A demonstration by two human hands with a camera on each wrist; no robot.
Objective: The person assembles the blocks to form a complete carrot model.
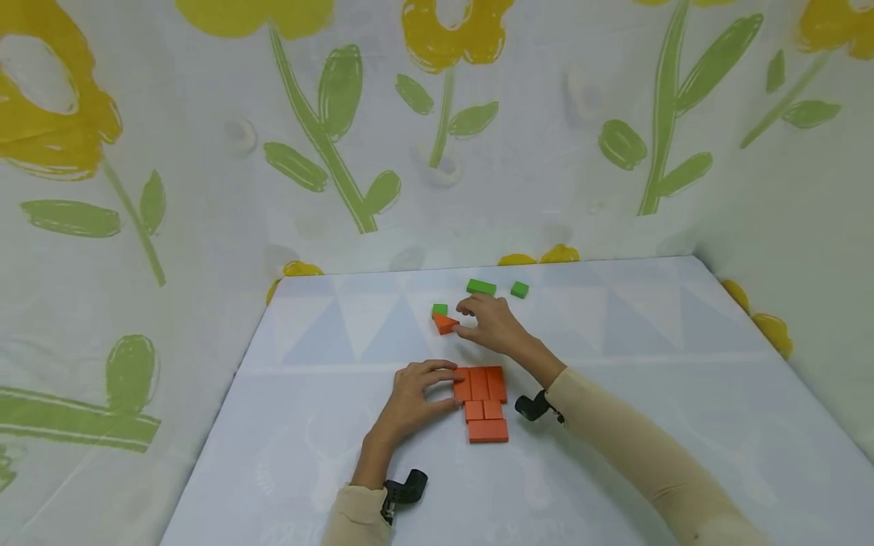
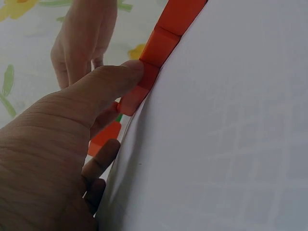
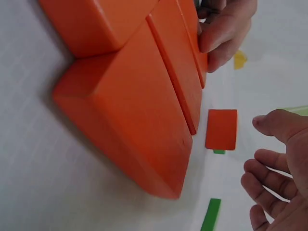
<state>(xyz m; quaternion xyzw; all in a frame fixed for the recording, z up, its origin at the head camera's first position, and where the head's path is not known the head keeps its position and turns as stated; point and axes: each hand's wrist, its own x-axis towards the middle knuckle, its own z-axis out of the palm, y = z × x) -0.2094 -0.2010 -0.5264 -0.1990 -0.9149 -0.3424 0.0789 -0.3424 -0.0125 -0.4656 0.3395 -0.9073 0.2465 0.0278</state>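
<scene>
Several flat red-orange blocks (image 1: 479, 384) lie edge to edge on the table, three upright ones in the top row and smaller ones below. My left hand (image 1: 416, 398) holds the leftmost upright block (image 2: 139, 91) by its ends, thumb at the near end and a finger at the far end. Farther back, an orange triangular block (image 1: 445, 324) sits against a small green block (image 1: 440, 309). Beside the triangular block is my right hand (image 1: 497, 324), fingers spread and loosely bent. The right wrist view shows a gap between this hand (image 3: 284, 168) and the block (image 3: 221, 130).
A green bar (image 1: 481, 287) and another small green block (image 1: 520, 290) lie near the table's back edge. White cloth (image 1: 519, 174) with printed flowers surrounds the back and sides. Each wrist carries a black camera (image 1: 407, 487).
</scene>
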